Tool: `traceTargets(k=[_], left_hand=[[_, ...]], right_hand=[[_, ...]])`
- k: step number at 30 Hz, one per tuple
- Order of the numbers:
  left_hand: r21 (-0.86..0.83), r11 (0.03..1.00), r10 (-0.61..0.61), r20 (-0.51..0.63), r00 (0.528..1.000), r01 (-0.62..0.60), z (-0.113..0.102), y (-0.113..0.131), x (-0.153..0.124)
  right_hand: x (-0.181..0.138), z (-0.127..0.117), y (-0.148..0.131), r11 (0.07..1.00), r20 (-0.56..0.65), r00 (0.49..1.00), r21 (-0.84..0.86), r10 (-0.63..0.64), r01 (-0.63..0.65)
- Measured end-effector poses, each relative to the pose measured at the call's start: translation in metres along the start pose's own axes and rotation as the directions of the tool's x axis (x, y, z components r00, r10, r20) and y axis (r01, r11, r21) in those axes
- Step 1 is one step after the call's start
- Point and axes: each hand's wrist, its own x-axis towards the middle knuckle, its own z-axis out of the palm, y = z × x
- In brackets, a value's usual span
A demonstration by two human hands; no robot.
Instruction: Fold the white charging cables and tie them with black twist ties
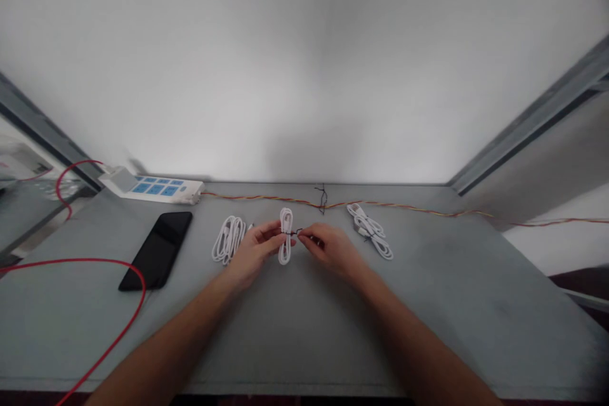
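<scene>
Between the thumb and fingers of my left hand [259,246] is a white coiled cable [285,254], held upright above the grey tabletop. A thin black twist tie [294,233] runs round the coil's middle and sticks out to the right. My right hand [328,247] pinches the tie's free end, fingertips pressed together. Left of the held coil, partly behind my left hand, lie loose white cables [229,238]. To the right of my right hand rests another white cable bundle [370,230], bound with a dark tie.
A black phone [157,250] lies at the left, near a red cable [114,261]. Behind it is a white power strip [190,190] with blue sockets and a plugged-in charger [121,179]. A twisted red-yellow wire [266,197] runs along the white back panel [304,76].
</scene>
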Motion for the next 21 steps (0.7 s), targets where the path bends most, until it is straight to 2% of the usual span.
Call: traceTargets(k=[5, 8, 11, 16, 21], left_hand=[[0.003, 1.0, -0.014, -0.002, 1.0, 0.014, 0.0006, 0.0014, 0.0], [0.0, 1.0, -0.028, -0.01, 1.0, 0.028, 0.0014, 0.0011, -0.0004], [-0.041, 0.998, -0.042, -0.006, 0.999, 0.041, 0.0027, 0.0013, -0.001], [-0.104, 0.994, -0.047, -0.066, 0.997, 0.04, 0.0043, -0.0008, 0.0], [0.121, 0.992, 0.04, -0.112, 0.993, -0.026, 0.0024, -0.0065, 0.004]], right_hand=[[-0.0019, 0.0046, -0.0037, 0.994, -0.078, 0.992, 0.054, 0.098, -0.094], [-0.0018, 0.0019, -0.0029, 0.998, -0.103, 0.993, 0.048, 0.051, -0.046], [-0.0012, -0.0016, -0.0026, 1.0, -0.092, 0.996, 0.023, 0.004, -0.002], [-0.0024, 0.0014, -0.0072, 0.999, -0.039, 0.998, -0.016, 0.049, -0.05], [-0.0047, 0.0068, -0.011, 0.998, -0.025, 0.999, -0.049, 0.036, -0.037]])
